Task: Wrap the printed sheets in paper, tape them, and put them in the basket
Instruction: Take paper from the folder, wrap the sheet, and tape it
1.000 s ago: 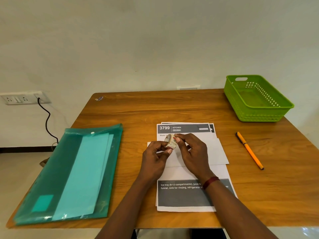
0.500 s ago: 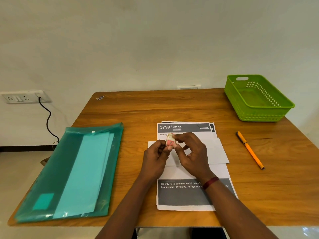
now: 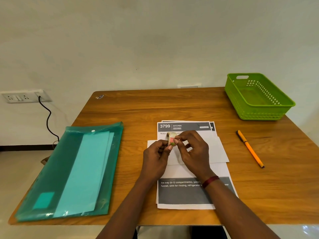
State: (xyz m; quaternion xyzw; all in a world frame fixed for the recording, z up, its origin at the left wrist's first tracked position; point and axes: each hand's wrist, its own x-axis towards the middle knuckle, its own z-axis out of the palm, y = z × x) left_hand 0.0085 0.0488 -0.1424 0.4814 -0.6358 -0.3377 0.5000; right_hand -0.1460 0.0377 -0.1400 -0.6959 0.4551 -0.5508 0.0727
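Presently the left hand (image 3: 155,157) grips the tape roll (image 3: 171,139) just above the printed sheets (image 3: 186,195), and the right hand (image 3: 195,150) pinches its outer turn. Since a second ago the roll has turned from face-on to patterned band outward. Judgement: the free end is still being sought. The wrapping paper (image 3: 219,150) lies across the sheets untaped, well apart from the basket (image 3: 255,112).

We see a wooden table (image 3: 155,107) bearing a teal folder (image 3: 69,169) at lower left, printed sheets (image 3: 186,195) at centre, an orange pen (image 3: 250,149) right of them, and a green basket (image 3: 259,115) at upper right.
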